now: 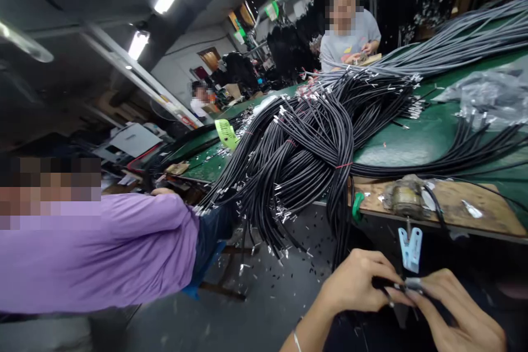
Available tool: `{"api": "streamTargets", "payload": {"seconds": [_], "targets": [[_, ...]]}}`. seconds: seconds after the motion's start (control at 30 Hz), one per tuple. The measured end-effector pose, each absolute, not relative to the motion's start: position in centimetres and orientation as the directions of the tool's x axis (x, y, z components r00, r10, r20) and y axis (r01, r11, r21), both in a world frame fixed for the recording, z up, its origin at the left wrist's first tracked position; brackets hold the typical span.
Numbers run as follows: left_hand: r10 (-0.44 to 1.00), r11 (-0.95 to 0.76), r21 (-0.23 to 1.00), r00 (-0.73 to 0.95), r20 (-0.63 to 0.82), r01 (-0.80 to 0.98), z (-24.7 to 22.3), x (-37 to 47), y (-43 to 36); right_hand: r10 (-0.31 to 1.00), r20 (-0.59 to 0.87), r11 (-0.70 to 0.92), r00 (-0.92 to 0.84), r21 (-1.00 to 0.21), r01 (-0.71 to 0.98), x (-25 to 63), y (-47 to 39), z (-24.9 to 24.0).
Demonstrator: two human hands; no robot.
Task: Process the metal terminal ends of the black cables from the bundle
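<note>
My left hand (363, 283) is closed, its fingers pinching a black cable end (381, 284) near the bottom right. Close against it, my right hand (457, 308) is closed on a small grey piece (413, 284) beside the cable end. The fingertips of both hands nearly meet. Just above them, a light blue clip (410, 248) hangs from a small metal device (406, 198) on a wooden board (487, 206). Large bundles of black cables (305, 159) with pale ends lie on the green table (400, 148) and droop over its edge.
Grey cables (454, 44) and plastic bags (490, 93) lie farther back. A green clamp (358, 205) grips the board edge. A person in a purple top (124, 247) sits at left; another in a grey shirt (350, 38) works across the table. A third person (200, 104) is farther away.
</note>
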State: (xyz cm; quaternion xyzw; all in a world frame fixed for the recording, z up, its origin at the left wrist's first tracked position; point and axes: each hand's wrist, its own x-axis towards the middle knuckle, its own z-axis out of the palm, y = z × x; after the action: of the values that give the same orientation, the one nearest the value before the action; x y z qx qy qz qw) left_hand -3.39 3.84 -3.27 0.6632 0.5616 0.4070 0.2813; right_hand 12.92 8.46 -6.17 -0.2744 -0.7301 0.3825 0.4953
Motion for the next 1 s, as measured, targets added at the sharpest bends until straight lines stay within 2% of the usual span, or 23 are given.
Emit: {"api": "streamTargets", "payload": {"seconds": [0.1, 0.17, 0.2, 0.27, 0.3, 0.37, 0.43, 0.47, 0.53, 0.6, 0.73, 0.87, 1.0], "targets": [[0.972, -0.179, 0.817, -0.030, 0.233, 0.549, -2.0, -2.5, 3.3, 0.829, 0.465, 0.509, -0.309, -0.857, 0.075, 12.9, 8.6, -5.6], [0.961, -0.143, 0.805, -0.113, 0.252, 0.575, -1.7, -1.6, 2.7, 0.893, 0.389, 0.409, -0.227, -0.911, 0.052, 12.4, 8.3, -5.5], [0.954, -0.119, 0.805, -0.157, 0.255, 0.582, -1.7, -1.1, 2.5, 0.931, 0.318, 0.322, -0.181, -0.947, -0.004, 11.9, 8.1, -5.5], [0.942, -0.055, 0.814, -0.241, 0.235, 0.579, -1.9, -0.2, 2.1, 0.982, 0.089, 0.048, -0.169, -0.971, -0.235, 10.9, 7.5, -5.5], [0.936, -0.021, 0.820, -0.277, 0.217, 0.571, -2.0, 0.0, 2.0, 0.972, -0.053, -0.139, -0.231, -0.917, -0.373, 10.4, 7.3, -5.6], [0.930, 0.024, 0.832, -0.317, 0.184, 0.554, -2.3, 0.3, 1.9, 0.881, -0.263, -0.457, -0.392, -0.689, -0.563, 9.7, 7.1, -5.5], [0.934, 0.035, 0.844, -0.317, 0.163, 0.535, -2.5, 0.3, 1.9, 0.788, -0.341, -0.615, -0.513, -0.475, -0.630, 9.4, 7.1, -5.5], [0.937, 0.033, 0.849, -0.311, 0.157, 0.528, -2.6, 0.3, 2.0, 0.765, -0.347, -0.644, -0.542, -0.419, -0.640, 9.4, 7.1, -5.4], [0.947, 0.026, 0.855, -0.286, 0.145, 0.519, -2.4, 0.2, 2.0, 0.757, -0.324, -0.653, -0.568, -0.405, -0.640, 9.7, 7.3, -5.4], [0.959, 0.015, 0.858, -0.249, 0.133, 0.514, -2.0, 0.0, 2.1, 0.779, -0.264, -0.615, -0.568, -0.495, -0.614, 10.1, 7.4, -5.4], [0.974, 0.022, 0.862, -0.206, 0.097, 0.506, -1.2, -0.1, 2.1, 0.860, -0.128, -0.414, -0.493, -0.741, -0.529, 11.2, 7.9, -5.7], [0.974, 0.015, 0.857, -0.200, 0.103, 0.515, -1.2, -0.4, 2.1, 0.867, -0.035, -0.299, -0.497, -0.835, -0.463, 12.2, 8.3, -5.3], [0.980, -0.003, 0.842, -0.165, 0.109, 0.539, -1.7, -0.4, 1.9, 0.907, -0.043, -0.206, -0.418, -0.913, -0.353, 11.9, 8.3, -4.6]]}}
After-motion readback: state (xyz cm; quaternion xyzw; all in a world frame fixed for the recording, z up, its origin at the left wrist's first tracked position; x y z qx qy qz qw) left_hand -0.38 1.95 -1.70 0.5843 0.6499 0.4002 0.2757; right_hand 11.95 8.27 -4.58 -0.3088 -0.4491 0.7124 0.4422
